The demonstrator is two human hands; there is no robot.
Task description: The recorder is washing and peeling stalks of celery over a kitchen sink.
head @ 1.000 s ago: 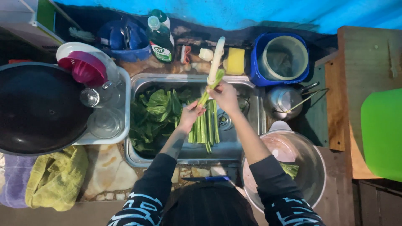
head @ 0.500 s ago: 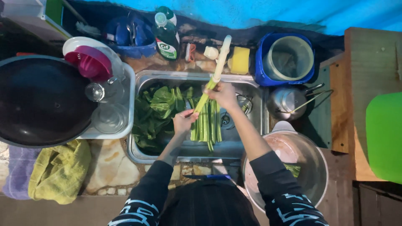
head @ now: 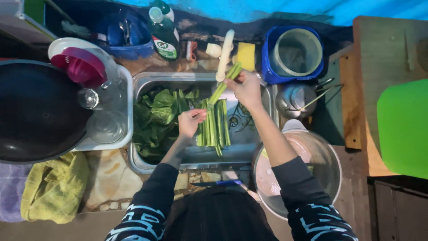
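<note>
We read the scene from the left: a broad, dark, smooth wok [head: 33, 114] rests by a white rack [head: 127, 134] holding clear glasses and a pink strainer [head: 82, 69], with a crumpled yellow cloth [head: 55, 185] below. In the steel sink [head: 249, 138], glossy crinkled leaves [head: 156, 118] lie beside a row of straight, ribbed green stalks [head: 215, 127]. The left hand [head: 191, 122] pinches the lower end of one long stalk [head: 219, 91] — its fingers drawn together — while the right hand [head: 246, 88] closes round its upper end, just below the white tap [head: 224, 56]. We judge that a wet, slick stalk could slip from either grip, or snap if bent. Further right stand a kettle [head: 292, 99], a blue tub [head: 294, 53], a round metal bowl [head: 327, 163] and a matte green board [head: 403, 127].
</note>
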